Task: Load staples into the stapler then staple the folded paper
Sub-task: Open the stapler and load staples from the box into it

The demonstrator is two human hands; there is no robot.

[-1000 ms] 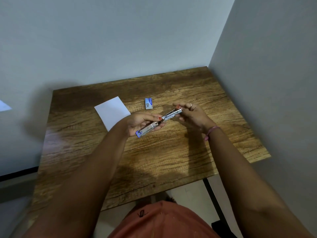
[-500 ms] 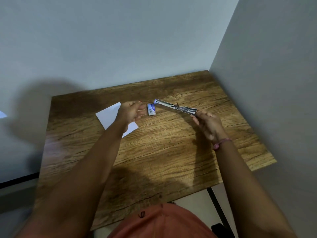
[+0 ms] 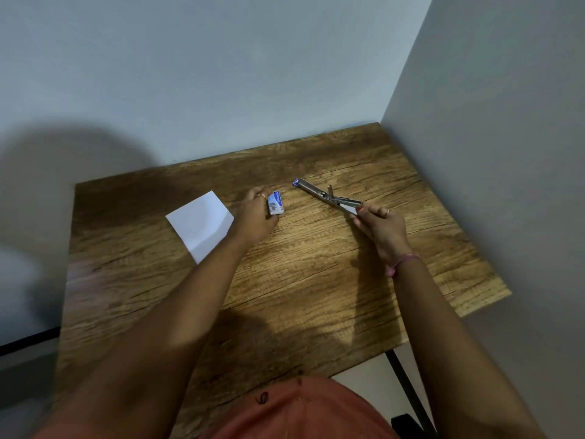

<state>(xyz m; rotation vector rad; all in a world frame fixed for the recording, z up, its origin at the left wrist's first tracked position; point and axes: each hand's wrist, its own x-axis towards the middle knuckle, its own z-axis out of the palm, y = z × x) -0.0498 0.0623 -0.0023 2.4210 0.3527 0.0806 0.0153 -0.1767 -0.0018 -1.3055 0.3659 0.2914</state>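
The metal stapler [image 3: 327, 197] is swung fully open into a long straight bar with a blue tip pointing far left. My right hand [image 3: 380, 224] grips its near end, right of the table's middle. A small blue and white staple box [image 3: 275, 202] sits at the fingertips of my left hand [image 3: 254, 217], which is closed around its left side. The folded white paper [image 3: 201, 224] lies flat on the wooden table [image 3: 316, 280], left of my left hand, partly hidden by my forearm.
Grey walls close the table in at the back and on the right. The table's near and right edges drop to the floor, where a black table leg [image 3: 406, 384] shows. My orange clothing [image 3: 300, 410] fills the bottom of the view.
My left hand let go of the stapler, reached left to the staple box and closed on it. My right hand carried the opened stapler to the right.
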